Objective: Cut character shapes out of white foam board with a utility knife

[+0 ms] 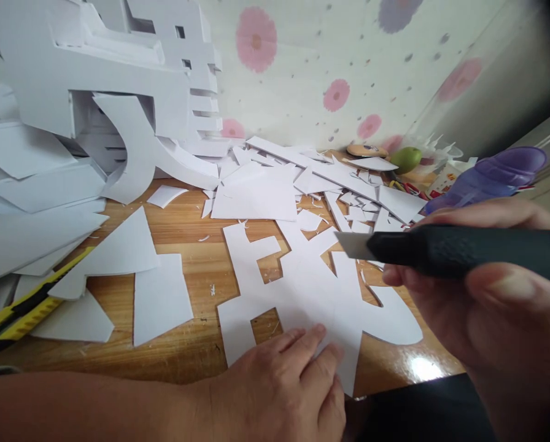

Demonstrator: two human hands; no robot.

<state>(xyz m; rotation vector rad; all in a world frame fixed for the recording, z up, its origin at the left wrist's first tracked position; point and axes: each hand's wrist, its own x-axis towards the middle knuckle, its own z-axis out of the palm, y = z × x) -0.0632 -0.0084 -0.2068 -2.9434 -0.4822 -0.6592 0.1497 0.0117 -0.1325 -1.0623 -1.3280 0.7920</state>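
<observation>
My right hand (500,294) grips a dark utility knife (450,248), its bare blade (353,244) pointing left. The knife is raised in front of the camera, over a white foam board cutout (312,301). Notches, square openings and a curved arm at the right shape this cutout, which lies on the wooden table (187,227). My left hand (288,387) rests flat on its near edge, fingers stretched out and holding nothing.
A white board structure (113,67) stands at the back left. Offcuts (353,196) are heaped at the back. A yellow and black cutter (35,301) lies at left. At right are a purple bottle (482,178) and a green fruit (406,159). The table edge is near.
</observation>
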